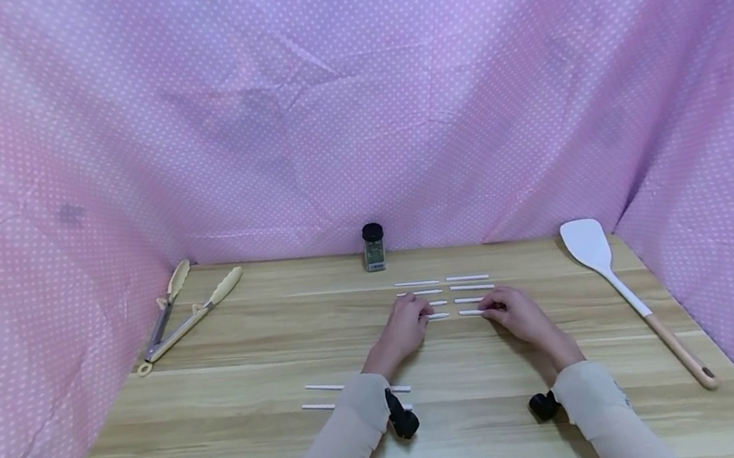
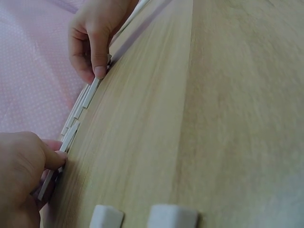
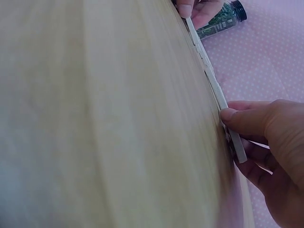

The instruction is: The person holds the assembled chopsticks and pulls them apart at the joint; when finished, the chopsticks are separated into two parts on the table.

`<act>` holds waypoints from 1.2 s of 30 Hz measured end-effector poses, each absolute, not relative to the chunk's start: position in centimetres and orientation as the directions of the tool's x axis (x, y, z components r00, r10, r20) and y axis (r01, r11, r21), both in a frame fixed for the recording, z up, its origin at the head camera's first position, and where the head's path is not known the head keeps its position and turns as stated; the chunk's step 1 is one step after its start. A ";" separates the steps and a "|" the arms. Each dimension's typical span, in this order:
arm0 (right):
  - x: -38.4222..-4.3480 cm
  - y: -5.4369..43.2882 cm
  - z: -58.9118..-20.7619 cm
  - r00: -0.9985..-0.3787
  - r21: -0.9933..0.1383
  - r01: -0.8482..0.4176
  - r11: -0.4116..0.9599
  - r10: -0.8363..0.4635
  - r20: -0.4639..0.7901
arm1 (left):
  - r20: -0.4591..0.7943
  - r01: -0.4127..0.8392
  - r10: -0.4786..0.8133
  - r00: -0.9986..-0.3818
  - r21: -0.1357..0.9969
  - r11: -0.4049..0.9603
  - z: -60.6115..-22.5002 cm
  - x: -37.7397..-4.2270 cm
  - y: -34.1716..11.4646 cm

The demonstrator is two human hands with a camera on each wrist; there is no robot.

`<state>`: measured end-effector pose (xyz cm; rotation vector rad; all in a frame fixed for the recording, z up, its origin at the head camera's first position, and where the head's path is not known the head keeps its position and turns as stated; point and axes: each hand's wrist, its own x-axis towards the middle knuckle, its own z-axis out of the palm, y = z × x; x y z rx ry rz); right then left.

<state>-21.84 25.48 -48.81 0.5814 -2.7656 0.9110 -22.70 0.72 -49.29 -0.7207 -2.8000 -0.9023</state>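
Observation:
Thin white sticks lie in two side-by-side columns near the middle of the table. My left hand (image 1: pixel 404 331) pinches the nearest stick of the left column (image 1: pixel 439 317) between thumb and fingers; in the left wrist view this stick (image 2: pixel 71 135) looks slightly tilted. The nearest stick of the right column (image 1: pixel 470 313) is pinched by my right hand (image 1: pixel 524 319), with its end (image 3: pixel 240 151) jutting past the thumb in the right wrist view. A small gap separates the two held sticks. Behind them lie more sticks (image 1: pixel 468 278), partly hidden on the left by my left hand.
Two more white sticks (image 1: pixel 323 387) lie under my left forearm, partly covered. A black-capped spice jar (image 1: pixel 374 248) stands at the back. Spread tongs (image 1: pixel 177 334) lie at left, a white spatula with a wooden handle (image 1: pixel 618 287) at right. Pink dotted cloth (image 1: pixel 350 106) encloses the table.

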 end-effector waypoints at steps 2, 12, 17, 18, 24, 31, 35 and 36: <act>-21.8 25.5 -48.8 -0.909 -0.527 -0.415 0.742 -0.310 0.279 | 0.242 0.473 0.408 -0.880 0.523 0.709 -49.3 -22.6 0.8; -21.7 25.8 -48.9 -0.907 -0.527 -0.420 0.739 -0.322 0.271 | 0.263 0.495 0.420 -0.868 0.497 0.712 -49.6 -22.3 1.0; -21.7 26.0 -48.9 -0.906 -0.517 -0.422 0.744 -0.335 0.258 | 0.275 0.503 0.422 -0.864 0.485 0.715 -49.6 -22.1 1.1; -21.7 26.0 -48.9 -0.904 -0.512 -0.426 0.745 -0.339 0.259 | 0.283 0.509 0.423 -0.861 0.480 0.714 -49.7 -22.1 1.1; -21.5 25.9 -48.6 -0.899 -0.520 -0.439 0.733 -0.348 0.267 | 0.332 0.540 0.429 -0.840 0.432 0.722 -49.6 -21.6 1.0; -20.9 25.1 -47.6 -0.878 -0.533 -0.478 0.698 -0.354 0.323 | 0.270 0.492 0.411 -0.871 0.474 0.730 -48.0 -20.9 -0.5; -20.4 23.8 -47.0 -0.850 -0.531 -0.527 0.664 -0.399 0.344 | 0.229 0.473 0.417 -0.880 0.500 0.725 -47.2 -20.8 -2.1; -20.2 23.5 -46.9 -0.844 -0.530 -0.536 0.657 -0.411 0.343 | 0.224 0.472 0.419 -0.880 0.506 0.722 -47.1 -20.8 -2.5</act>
